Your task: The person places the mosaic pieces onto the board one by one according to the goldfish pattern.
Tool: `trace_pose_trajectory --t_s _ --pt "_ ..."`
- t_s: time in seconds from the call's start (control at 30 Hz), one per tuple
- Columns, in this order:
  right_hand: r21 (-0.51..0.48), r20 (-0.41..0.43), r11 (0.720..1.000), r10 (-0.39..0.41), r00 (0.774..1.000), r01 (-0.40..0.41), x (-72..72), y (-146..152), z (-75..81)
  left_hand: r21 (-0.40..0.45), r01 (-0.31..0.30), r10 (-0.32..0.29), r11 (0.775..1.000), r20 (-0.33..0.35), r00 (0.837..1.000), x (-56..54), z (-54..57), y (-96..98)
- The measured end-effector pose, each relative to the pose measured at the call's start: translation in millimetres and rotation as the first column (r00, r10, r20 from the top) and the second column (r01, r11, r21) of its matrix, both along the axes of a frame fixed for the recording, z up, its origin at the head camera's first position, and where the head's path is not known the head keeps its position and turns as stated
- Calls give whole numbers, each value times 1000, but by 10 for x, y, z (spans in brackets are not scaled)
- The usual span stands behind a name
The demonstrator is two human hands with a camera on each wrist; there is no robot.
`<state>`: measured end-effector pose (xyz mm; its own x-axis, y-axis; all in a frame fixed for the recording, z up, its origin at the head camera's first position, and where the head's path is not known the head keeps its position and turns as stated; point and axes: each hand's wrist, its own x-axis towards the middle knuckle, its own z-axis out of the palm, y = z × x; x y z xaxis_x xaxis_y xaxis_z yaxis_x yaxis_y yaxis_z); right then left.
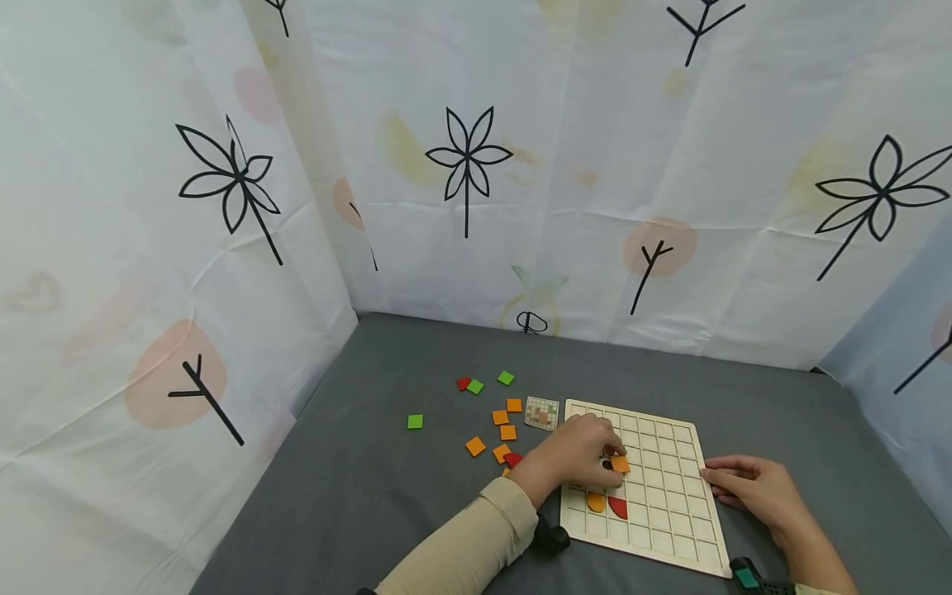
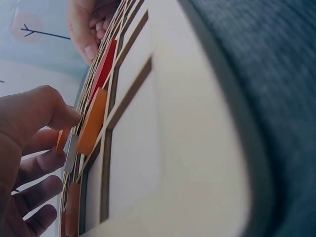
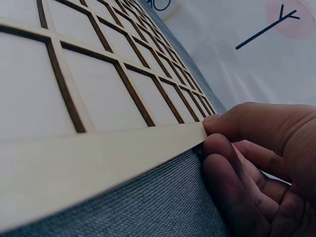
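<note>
A pale wooden grid board (image 1: pixel 673 496) lies on the grey table. Over its left part, my left hand (image 1: pixel 576 450) pinches an orange square tile (image 1: pixel 620 464) between thumb and fingers. A black-and-white piece (image 1: pixel 606 464) sits beside that tile, partly hidden by the fingers. Nearer the front, the board carries a rounded orange piece (image 1: pixel 597 502) and a red quarter-round piece (image 1: pixel 618 507). In the left wrist view the thumb is close to an orange piece (image 2: pixel 92 123). My right hand (image 1: pixel 759 492) grips the board's right edge, thumb (image 3: pixel 224 121) against the rim and fingers curled below.
Left of the board lie several loose orange tiles (image 1: pixel 475 446), green tiles (image 1: pixel 415 421) and red pieces (image 1: pixel 464 383). A small patterned grid card (image 1: pixel 541 413) lies by the board's far left corner. Printed cloth (image 1: pixel 565 207) hangs around the table.
</note>
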<state>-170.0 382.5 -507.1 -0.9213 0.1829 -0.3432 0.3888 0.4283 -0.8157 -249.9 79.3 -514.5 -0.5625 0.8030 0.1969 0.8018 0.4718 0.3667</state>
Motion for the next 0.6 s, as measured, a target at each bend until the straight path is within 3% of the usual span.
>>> trace_pose_trajectory --t_s 0.17,0.6 --pt "2 -4 1000 -2 1000 2 10 5 -13 -13 18 -18 1000 33 999 29 38 14" --pt "7 -7 1000 -1 1000 1 -7 10 -9 -15 18 -18 1000 6 1000 48 72 -4"
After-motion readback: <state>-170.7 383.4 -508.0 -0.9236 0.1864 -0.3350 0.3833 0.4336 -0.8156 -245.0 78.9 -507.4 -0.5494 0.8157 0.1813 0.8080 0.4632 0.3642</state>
